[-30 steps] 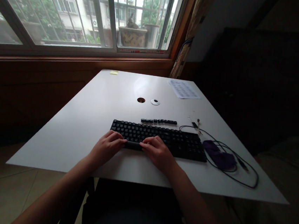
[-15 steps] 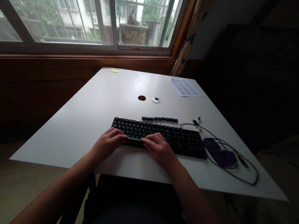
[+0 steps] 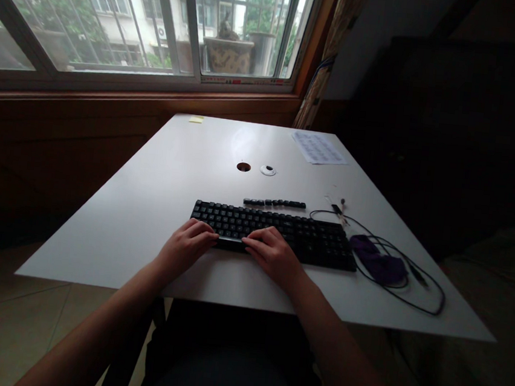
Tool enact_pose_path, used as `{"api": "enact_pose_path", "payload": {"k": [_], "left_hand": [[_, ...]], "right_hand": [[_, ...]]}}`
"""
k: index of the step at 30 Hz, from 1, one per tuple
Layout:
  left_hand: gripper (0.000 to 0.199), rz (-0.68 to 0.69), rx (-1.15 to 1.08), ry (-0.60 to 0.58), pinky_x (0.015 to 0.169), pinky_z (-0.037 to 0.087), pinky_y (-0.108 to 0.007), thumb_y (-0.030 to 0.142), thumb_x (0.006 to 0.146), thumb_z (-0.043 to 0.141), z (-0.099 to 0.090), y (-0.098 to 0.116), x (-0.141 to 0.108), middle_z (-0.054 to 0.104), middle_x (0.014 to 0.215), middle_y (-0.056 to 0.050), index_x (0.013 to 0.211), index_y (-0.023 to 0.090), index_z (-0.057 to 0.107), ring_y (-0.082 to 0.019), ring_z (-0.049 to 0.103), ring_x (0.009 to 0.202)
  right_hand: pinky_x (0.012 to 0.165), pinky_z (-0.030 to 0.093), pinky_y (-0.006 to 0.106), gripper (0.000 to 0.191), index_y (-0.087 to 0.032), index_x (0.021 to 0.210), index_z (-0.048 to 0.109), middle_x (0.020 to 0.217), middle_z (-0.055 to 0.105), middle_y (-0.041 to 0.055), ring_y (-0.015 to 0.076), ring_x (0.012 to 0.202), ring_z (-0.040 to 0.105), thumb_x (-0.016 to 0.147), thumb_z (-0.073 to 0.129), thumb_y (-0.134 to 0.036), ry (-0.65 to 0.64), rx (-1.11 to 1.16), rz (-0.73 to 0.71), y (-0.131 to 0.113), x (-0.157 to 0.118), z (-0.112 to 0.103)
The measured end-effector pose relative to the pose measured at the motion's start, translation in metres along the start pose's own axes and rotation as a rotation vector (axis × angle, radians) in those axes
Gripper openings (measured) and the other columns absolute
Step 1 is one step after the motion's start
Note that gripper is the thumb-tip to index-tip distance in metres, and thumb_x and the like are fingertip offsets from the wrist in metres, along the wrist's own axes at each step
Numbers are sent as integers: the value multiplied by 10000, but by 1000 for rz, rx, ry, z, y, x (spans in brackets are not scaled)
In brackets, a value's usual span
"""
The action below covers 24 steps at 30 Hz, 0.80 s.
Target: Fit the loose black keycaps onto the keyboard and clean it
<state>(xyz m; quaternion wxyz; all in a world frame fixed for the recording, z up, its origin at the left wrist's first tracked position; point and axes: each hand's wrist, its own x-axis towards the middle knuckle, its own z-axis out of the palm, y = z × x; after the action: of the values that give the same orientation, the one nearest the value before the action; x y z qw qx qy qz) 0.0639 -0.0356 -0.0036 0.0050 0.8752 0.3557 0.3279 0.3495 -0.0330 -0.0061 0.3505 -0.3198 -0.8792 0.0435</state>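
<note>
A black keyboard [image 3: 321,241] lies on the white table in front of me. At its near edge, the long space bar [image 3: 230,239] runs between my two hands. My left hand [image 3: 186,244] has its fingers drawn together at the bar's left end. At the right end, the thumb and fingers of my right hand [image 3: 274,255] pinch together in the same way. Whether the bar sits fully in its slot is hard to make out. Just behind the keyboard, several loose black keycaps [image 3: 274,204] lie in a row.
On the right, a purple cloth [image 3: 376,259] lies among the loops of a black cable [image 3: 442,302]. Small tools [image 3: 341,213] rest beyond the keyboard's right end. Farther back are a round hole [image 3: 243,167], its white cover [image 3: 267,170], printed sheets [image 3: 319,148] and yellow sticky notes [image 3: 196,119].
Both hands stay at the ends of the space bar, with hardly any movement. The whole view has shifted very slightly.
</note>
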Motion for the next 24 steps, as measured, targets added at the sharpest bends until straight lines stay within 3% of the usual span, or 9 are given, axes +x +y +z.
{"api": "enact_pose_path", "payload": {"k": [13, 24], "left_hand": [[94, 50, 81, -46, 769, 557, -362, 184, 1007, 607, -3, 2, -1, 688, 1029, -71, 1028, 211, 695, -219, 574, 916], [66, 19, 63, -32, 885, 567, -432, 228, 967, 664, -4, 5, -1, 681, 1132, -78, 988, 231, 727, -253, 572, 1014]], "right_hand": [[866, 555, 390, 216, -225, 1146, 745, 1023, 708, 76, 211, 944, 580, 957, 652, -182, -12, -49, -22, -3, 1, -3], [925, 522, 446, 326, -252, 1203, 738, 1193, 695, 94, 265, 1088, 587, 884, 765, -311, -115, -174, -1, -5, -8, -9]]}}
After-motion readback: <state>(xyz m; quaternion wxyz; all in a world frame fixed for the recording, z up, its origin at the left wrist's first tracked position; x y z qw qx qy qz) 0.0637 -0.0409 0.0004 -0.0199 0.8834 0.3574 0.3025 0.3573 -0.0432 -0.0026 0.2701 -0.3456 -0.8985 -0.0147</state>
